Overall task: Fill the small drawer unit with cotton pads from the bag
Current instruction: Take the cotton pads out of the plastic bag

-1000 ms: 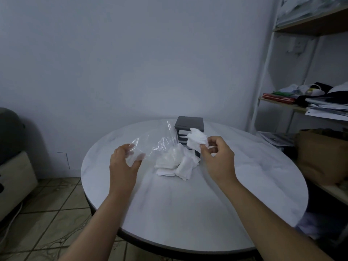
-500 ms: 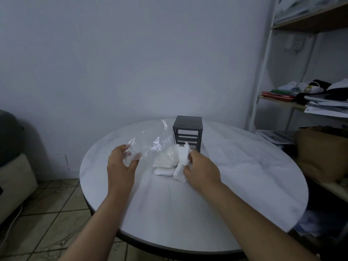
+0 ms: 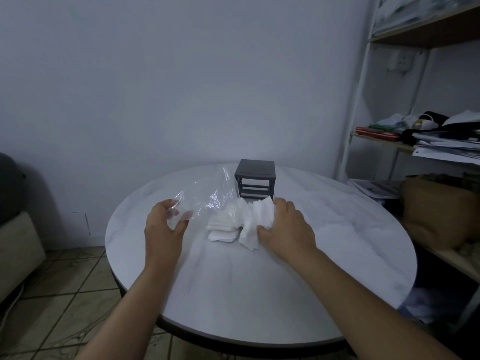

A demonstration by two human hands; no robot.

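The step in hand is gathering pads for loading: the right hand (image 3: 284, 227) is closed around a bunch of white pads (image 3: 257, 222) at the right edge of the pile, thumb below and fingers curled over the top. The left hand (image 3: 162, 224) pinches the open end of the clear bag (image 3: 207, 196), holding it up off the table (image 3: 259, 294). The 2 hands are apart, with a second small stack (image 3: 223, 228) lying flat on the table between them, seemingly just at the bag's mouth.

The drawer unit (image 3: 255, 181) stands upright just behind the pile, near the table's far edge. Its front looks like an open frame with dark slots; whether any slot holds pads cannot be told from here.

The next move probably calls for lifting the gripped bunch clear of the pile, squaring it so it stays flat, and carrying it the short way back to a slot. The pads are soft and loose, so some may slip from the grip.
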